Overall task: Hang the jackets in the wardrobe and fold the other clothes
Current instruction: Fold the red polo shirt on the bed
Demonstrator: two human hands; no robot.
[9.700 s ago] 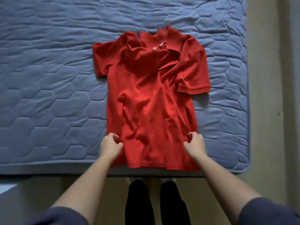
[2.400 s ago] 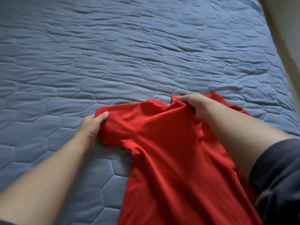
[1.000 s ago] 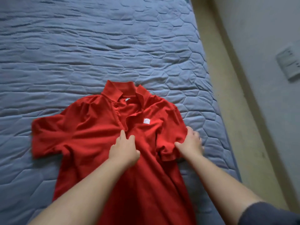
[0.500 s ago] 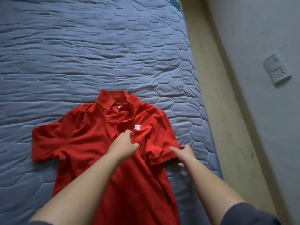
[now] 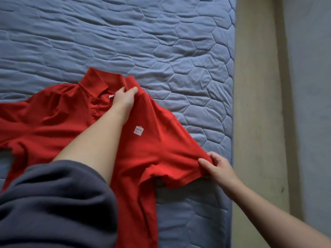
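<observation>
A red polo shirt point(image 5: 154, 147) lies front up on the blue quilted mattress point(image 5: 161, 42), collar toward the far side, with a small white label on its chest. My left hand point(image 5: 125, 98) reaches across the shirt and grips the right side of the collar. My right hand point(image 5: 217, 167) pinches the hem of the shirt's right sleeve near the mattress's right edge and holds that sleeve stretched outward. The shirt's left sleeve runs out of view at the left. My dark left sleeve hides the shirt's lower left part.
The mattress's right edge point(image 5: 232, 122) runs top to bottom beside my right hand. Past it is a strip of beige floor point(image 5: 256, 104), then a grey wall point(image 5: 308, 86).
My left hand has moved from the chest up to the collar and closed on it. My right hand has taken hold of the right sleeve's hem and drawn it outward.
</observation>
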